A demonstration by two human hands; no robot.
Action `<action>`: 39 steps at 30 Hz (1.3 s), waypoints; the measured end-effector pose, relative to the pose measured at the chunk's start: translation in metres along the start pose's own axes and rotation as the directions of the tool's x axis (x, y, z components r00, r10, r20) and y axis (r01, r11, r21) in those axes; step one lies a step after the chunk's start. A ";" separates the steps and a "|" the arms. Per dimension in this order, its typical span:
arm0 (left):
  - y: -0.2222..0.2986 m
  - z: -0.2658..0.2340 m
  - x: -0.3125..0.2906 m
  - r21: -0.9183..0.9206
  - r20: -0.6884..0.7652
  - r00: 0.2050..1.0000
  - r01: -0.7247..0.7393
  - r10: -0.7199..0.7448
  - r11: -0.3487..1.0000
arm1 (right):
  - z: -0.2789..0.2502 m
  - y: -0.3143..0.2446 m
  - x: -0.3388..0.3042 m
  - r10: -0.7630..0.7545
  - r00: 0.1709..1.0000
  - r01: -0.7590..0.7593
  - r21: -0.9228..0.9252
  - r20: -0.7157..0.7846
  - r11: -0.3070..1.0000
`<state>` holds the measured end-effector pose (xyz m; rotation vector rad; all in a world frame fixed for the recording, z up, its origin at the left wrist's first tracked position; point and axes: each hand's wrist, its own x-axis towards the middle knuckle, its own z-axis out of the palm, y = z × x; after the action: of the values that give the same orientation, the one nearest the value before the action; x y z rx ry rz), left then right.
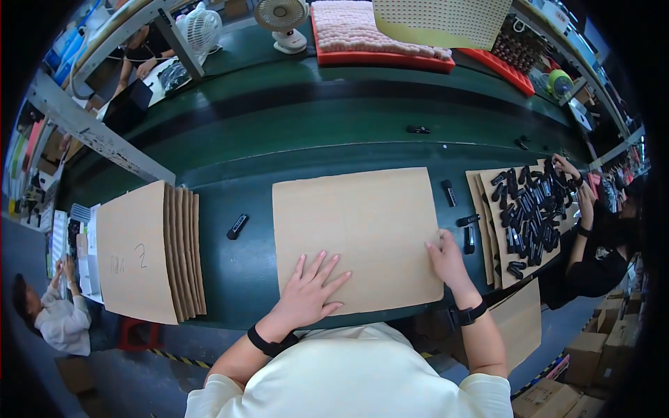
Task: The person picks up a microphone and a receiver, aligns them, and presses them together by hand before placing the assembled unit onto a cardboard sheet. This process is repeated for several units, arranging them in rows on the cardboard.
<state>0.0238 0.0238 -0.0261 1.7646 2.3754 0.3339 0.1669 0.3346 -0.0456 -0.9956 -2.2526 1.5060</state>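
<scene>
Cardboard sheet (355,223), one, plain brown, roughly rectangular: lying flat at the centre of the frame on the green bench (237,279), its lower edge just in front of my body. My left hand (311,287), palm down, fingers spread wide, rests on the sheet's lower left part; most of the sheet extends above and to the right of it. My right hand (448,259), at the sheet's right edge, lower right of centre: thumb over the top surface, fingers half curled along the border; whether they close beneath the edge I cannot tell. Black wristbands (271,343), one to each of my wrists. Cardboard stack (132,251), several sheets, pencil-like marks on the top one: left of the frame, well apart from my left hand. Small black device (237,226), single, tilted: between that stack and my sheet. Loose black pieces (448,193), three: just beyond my sheet's right edge, above and beside my right hand. Heap of black pieces (533,212), many, on further cardboard at the right of the frame, with a co-worker's hand (566,167) at its upper end. Red tray (387,61) with pink contents: top centre. White fan (281,17): upper left of centre.
</scene>
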 end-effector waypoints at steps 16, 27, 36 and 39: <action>-0.014 -0.008 0.003 0.002 0.028 1.000 -0.012 0.012 1.000 | 0.027 -0.107 0.196 -0.453 0.888 0.354 -0.746 0.079 0.564; -0.012 -0.004 0.007 -0.002 0.043 0.998 -0.045 0.045 0.999 | 0.063 -0.110 0.222 -0.401 0.916 0.278 -0.730 0.006 0.625; -0.011 -0.004 0.010 0.028 0.052 0.999 -0.018 0.017 0.999 | 0.142 -0.108 0.056 -0.302 0.916 0.121 0.537 0.263 0.835; -0.007 -0.006 0.010 0.016 0.056 0.998 -0.015 0.014 1.000 | 0.160 -0.078 0.052 -0.289 0.922 0.077 0.607 0.259 0.791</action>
<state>0.0132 0.0312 -0.0226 1.7745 2.3347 0.2640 0.0102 0.2369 -0.0537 -0.3296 -1.7787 2.2121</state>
